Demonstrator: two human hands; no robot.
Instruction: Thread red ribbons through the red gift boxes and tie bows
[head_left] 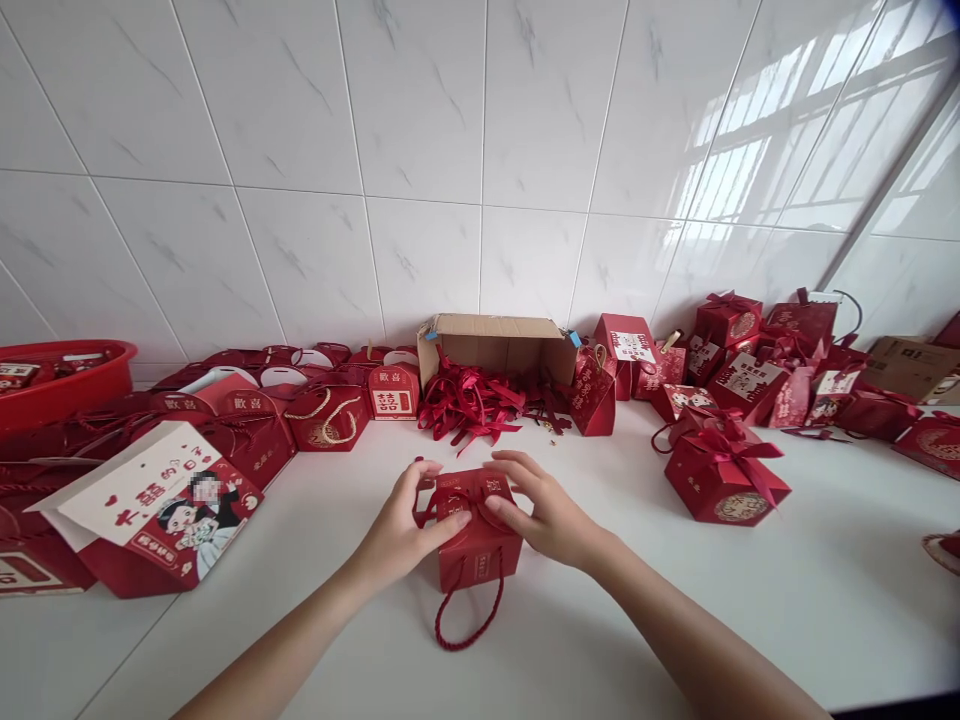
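Directly in front of me on the white table stands a small red gift box (478, 562) with gold print. A twisted red cord handle (466, 647) loops from its near side down onto the tabletop. My left hand (397, 532) grips the box from the left, its thumb lying on the top and its fingers curled at the far corner. From the other side my right hand (553, 512) closes on it, with thumb on the top and fingers bent over the far right edge. Dark red ribbon shows on the top between the thumbs, partly hidden by them.
Behind the box, an open cardboard carton (495, 332) lies with a heap of red ribbons (471, 402) spilling out. Many red gift boxes crowd the left side, beside a red basin (112, 358). A ribbon-tied box (701, 487) stands at right; more are piled behind it against the tiled wall.
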